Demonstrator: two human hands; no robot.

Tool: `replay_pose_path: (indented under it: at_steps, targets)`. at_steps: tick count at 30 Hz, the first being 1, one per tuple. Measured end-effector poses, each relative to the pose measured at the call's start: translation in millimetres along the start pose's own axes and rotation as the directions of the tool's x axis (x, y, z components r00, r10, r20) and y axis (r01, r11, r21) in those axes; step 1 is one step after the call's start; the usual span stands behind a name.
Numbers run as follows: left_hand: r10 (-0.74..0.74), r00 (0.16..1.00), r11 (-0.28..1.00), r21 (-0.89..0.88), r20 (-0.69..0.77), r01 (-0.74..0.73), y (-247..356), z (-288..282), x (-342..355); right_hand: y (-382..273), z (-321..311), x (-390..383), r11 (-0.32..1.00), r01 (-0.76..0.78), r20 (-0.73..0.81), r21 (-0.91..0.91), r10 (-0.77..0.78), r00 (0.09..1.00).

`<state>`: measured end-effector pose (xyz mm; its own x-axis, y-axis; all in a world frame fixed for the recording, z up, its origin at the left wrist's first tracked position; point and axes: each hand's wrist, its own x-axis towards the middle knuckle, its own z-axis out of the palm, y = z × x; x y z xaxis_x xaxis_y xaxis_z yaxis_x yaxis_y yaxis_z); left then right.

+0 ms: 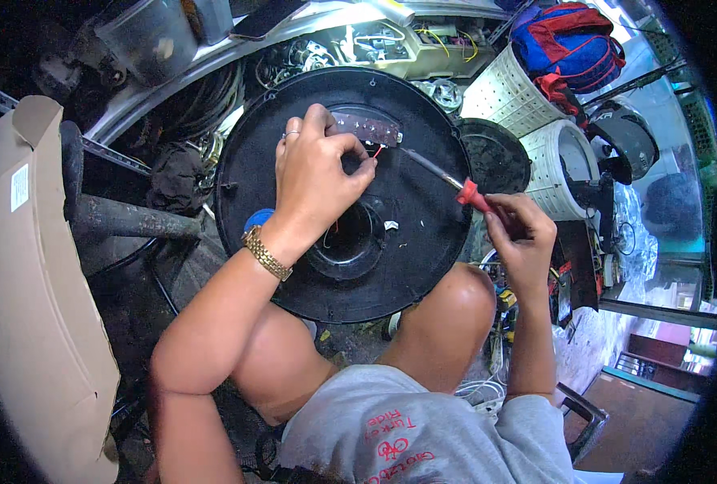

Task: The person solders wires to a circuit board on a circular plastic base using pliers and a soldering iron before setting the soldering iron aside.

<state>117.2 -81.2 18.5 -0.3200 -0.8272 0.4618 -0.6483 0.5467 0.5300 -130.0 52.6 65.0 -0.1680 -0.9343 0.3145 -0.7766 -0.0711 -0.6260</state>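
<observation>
Knees frame the near edge of a round black disc (423, 234), which lies flat just in front of the seated person. The disc is wide and dark, with a raised rim, a sunken round hub at its middle and a small white clip beside that hub.

The left hand (320, 181), with a gold watch at the wrist and a ring on one finger, rests on the far-left part of the disc; its fingers pinch a thin red wire (377, 152) next to a small brown circuit strip (366, 129) that sits near the disc's far rim. The right hand (521, 230) hangs just off the disc's right edge, closed around the red handle of a screwdriver (447, 177), whose metal shaft reaches inward over the disc toward the strip's right end.

To the left, well apart from the disc, stands a tall tan cardboard box (28, 274) with a small white rectangular label near its upper left side. Between box and disc lie dark metal bars and cables, leaving little room there.

Beyond the disc's far rim sits an opened grey machine top with wires. At the far right stand two white perforated drums (528, 105), the farther one holding a red and blue bag (568, 40).
</observation>
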Motion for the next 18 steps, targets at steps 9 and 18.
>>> replay_pose_path:
  at_steps: [9, 18]
  targets:
    - [0.004, 1.0, 1.0, -0.012, -0.013, -0.004, 0.2, 0.4, -0.4, 19.5, -3.6, -13.8, 0.979, -0.128, -0.098, 0.156, 0.145, 0.985]
    - [-0.006, 1.0, 1.0, 0.01, 0.001, 0.006, 1.4, 0.4, -0.5, 42.3, 0.1, -16.2, 0.646, -0.364, -0.03, 0.671, 0.515, 0.857]
